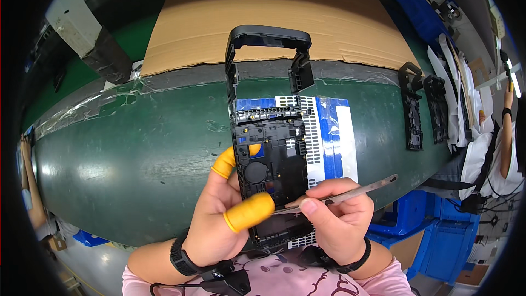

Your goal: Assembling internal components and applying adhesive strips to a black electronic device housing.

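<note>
Upright in front of me stands a black plastic housing [290,159], with an open frame at its far end and ribs, small brass-coloured inserts and a round recess inside. My left hand [216,222] grips its left side; yellow finger cots cover the thumb and a fingertip. Between the thumb and fingers of my right hand [342,216] is a slim flat metal tool [370,187]. Its inner end reaches the lower part of the housing, close to my left thumb. The exact contact of the tip is partly hidden by the fingers.
Under the housing, a blue and white sheet [334,131] lies on the green table [137,159]. A large cardboard sheet [192,27] covers the far side. Two similar black housings [412,115] rest at the right, near another person's arm [507,126]. Blue crates [444,246] stand below, right.
</note>
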Tool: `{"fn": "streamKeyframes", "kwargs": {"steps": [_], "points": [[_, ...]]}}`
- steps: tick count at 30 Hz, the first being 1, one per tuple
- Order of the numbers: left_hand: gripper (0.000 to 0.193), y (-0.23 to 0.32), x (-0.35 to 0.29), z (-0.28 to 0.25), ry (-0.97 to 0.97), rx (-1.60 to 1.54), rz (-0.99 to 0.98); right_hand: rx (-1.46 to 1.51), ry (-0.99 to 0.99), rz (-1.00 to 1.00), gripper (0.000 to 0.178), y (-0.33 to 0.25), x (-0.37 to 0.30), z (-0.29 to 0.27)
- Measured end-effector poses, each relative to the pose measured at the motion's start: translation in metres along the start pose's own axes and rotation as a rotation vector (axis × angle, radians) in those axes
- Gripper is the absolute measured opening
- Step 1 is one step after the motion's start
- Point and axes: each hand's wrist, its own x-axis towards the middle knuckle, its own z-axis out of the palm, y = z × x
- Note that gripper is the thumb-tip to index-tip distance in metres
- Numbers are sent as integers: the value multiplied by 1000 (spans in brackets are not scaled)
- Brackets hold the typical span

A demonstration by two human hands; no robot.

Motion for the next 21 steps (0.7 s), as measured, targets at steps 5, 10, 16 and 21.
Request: {"fn": "streamKeyframes", "kwargs": {"steps": [5, 10, 16, 21], "points": [[80, -3, -2, 1, -22, 193, 68, -1, -17, -23, 19, -3, 0, -2], [90, 9, 1, -9, 9, 286, 291, 93, 289, -144, 16, -7, 15, -33], [80, 21, 5, 5, 64, 50, 343, -157, 316, -18, 14, 14, 29, -54], [55, 18, 13, -5, 126, 55, 302, -183, 279, 11, 13, 12, 28, -55]]}}
